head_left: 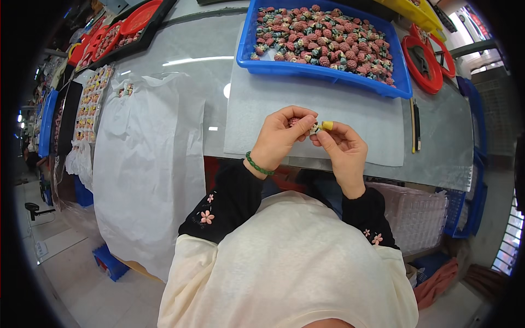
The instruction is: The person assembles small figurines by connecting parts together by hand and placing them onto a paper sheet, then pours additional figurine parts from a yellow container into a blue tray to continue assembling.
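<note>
My left hand (276, 138), with a green beaded bracelet at the wrist, is closed around a small painted figurine (315, 129) with a pink bumpy part. Thumb and forefinger of my right hand (345, 150) pinch at the pale face side of the same figurine. A yellow finger cot (327, 126) covers that forefinger's tip. Much of the figurine is hidden by my fingers. Both hands are above the near edge of a white sheet (251, 128). Beyond them stands a blue tray (328, 72) heaped with many similar pink and dark pieces (333, 41).
A pencil and a dark pen (418, 126) lie at the sheet's right. Red round trays (436, 76) stand behind them, a yellow bin (424, 16) farther back. White plastic sheeting (150, 164) drapes the left side beside trays of figurines (90, 109). Clear plastic trays (413, 218) are stacked below right.
</note>
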Demonstrator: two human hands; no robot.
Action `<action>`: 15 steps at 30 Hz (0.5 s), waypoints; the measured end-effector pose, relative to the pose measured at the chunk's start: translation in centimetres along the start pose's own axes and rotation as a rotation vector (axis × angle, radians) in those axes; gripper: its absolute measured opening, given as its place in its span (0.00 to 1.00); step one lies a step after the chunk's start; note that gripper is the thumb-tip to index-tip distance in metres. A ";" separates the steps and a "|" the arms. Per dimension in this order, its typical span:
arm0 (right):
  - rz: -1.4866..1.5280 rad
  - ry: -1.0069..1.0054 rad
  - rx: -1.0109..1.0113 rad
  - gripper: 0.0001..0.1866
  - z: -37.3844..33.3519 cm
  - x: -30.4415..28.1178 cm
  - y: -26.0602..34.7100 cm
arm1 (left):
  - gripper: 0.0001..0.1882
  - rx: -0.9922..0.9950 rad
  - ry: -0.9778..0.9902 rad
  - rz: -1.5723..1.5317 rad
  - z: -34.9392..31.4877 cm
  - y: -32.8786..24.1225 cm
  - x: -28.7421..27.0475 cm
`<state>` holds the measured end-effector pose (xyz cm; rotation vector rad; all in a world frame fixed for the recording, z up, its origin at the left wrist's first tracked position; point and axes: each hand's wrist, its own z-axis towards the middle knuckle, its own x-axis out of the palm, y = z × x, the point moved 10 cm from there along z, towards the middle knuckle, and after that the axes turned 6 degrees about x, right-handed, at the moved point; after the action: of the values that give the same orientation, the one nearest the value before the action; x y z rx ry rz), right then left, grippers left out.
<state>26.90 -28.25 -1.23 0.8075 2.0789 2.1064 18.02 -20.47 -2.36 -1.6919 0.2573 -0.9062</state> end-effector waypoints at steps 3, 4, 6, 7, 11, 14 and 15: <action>-0.084 -0.048 -0.207 0.19 -0.3 -0.6 1.3 | 0.11 -0.023 0.051 -0.146 -0.1 0.0 1.0; -0.082 -0.047 -0.205 0.19 -0.2 -0.6 1.2 | 0.13 -0.032 0.079 -0.234 -0.2 -0.1 1.2; -0.133 -0.048 -0.309 0.23 -0.4 -0.5 2.0 | 0.14 -0.056 0.097 -0.269 -0.3 -0.1 1.2; -0.133 -0.049 -0.310 0.23 -0.4 -0.5 2.0 | 0.16 -0.078 0.119 -0.306 -0.3 -0.1 1.5; -0.163 -0.061 -0.344 0.26 -0.5 -0.6 2.4 | 0.17 -0.104 0.123 -0.351 -0.2 0.2 1.4; -0.178 -0.062 -0.357 0.25 -0.5 -0.2 2.6 | 0.18 -0.141 0.132 -0.349 -0.2 0.3 1.1; -0.183 -0.065 -0.363 0.23 -0.6 -0.2 2.6 | 0.18 -0.173 0.130 -0.408 -0.2 0.5 1.1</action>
<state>27.61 -29.08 1.25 0.6019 1.5988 2.2244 18.77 -21.47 -2.29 -1.8848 0.0770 -1.3302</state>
